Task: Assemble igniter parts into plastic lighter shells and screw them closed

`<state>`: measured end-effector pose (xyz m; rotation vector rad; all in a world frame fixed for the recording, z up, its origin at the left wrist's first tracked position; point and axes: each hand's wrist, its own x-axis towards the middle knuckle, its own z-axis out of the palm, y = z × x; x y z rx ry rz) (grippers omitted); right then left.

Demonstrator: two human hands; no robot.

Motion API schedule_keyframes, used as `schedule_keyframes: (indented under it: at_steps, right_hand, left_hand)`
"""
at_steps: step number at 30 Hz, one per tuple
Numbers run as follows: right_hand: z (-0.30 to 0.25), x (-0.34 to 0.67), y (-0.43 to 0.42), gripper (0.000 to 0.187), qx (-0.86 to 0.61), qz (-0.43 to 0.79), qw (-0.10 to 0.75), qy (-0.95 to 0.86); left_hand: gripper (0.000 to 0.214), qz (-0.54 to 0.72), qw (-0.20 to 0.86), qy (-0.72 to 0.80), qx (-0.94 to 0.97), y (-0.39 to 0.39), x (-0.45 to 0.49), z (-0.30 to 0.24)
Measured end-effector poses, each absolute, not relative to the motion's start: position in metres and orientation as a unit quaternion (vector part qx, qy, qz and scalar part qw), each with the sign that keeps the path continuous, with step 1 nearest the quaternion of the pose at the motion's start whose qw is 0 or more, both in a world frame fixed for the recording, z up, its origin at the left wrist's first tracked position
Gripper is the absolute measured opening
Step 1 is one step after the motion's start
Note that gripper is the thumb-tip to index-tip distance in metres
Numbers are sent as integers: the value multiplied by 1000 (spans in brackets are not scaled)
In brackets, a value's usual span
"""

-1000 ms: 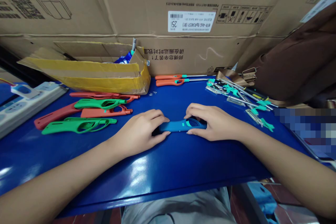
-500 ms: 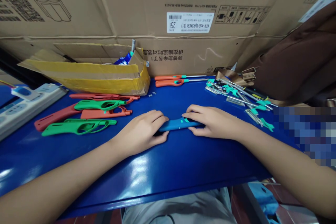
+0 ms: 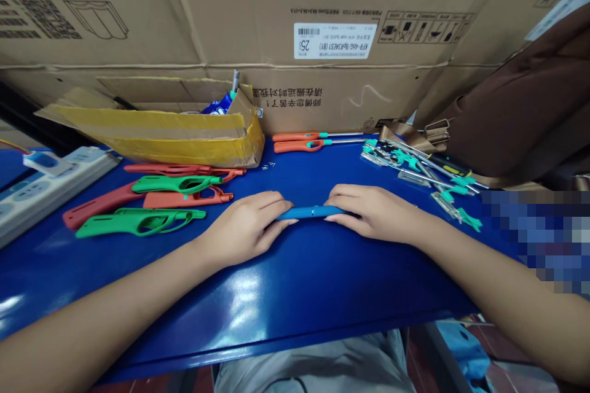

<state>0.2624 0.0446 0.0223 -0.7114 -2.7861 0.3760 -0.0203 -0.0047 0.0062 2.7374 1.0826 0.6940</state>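
Observation:
Between my two hands, just above the blue table point(image 3: 322, 295), a blue lighter handle point(image 3: 310, 213) is held level with its narrow edge up. My left hand point(image 3: 251, 224) closes on its left end, thumb at the near side and fingers at the far side. The right end sits in the pinch of my right hand point(image 3: 369, 212); the fingers cover that tip. Left of my hands lie green lighter casings point(image 3: 138, 221) and red lighter casings point(image 3: 104, 204). Two orange lighters point(image 3: 299, 145) with metal tubes lie beyond my hands.
Several metal tubes with teal triggers and clear parts point(image 3: 415, 163) are scattered at the right. A yellow-taped cardboard box point(image 3: 184, 147) stands at the back left, near a white power strip point(image 3: 50, 187). Large cartons point(image 3: 221, 12) wall the back; brown cloth point(image 3: 516, 98) hangs at right.
The blue lighter handle has been turned about its length, from its broad side with teal bits showing to its narrow edge. Both hands keep their grip in nearly the same place.

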Motion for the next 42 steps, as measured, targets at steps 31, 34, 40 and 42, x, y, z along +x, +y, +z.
schedule_keyframes:
  at_steps: [31,34,40,42]
  right_hand:
    - [25,256,29,35,-176,57,142,-972]
    - [22,255,26,33,-154,70,170,-971]
    - [24,250,26,34,-201,45,155,-966]
    - [31,254,30,36,-226,-7,142,-964]
  left_hand:
    - [30,235,103,328,909,-22,-8,6]
    - [30,221,90,321,916,-25,-5,7]
    - [31,175,61,338,923,-20,-6,14]
    - [34,164,35,347,923,-14,-13,18]
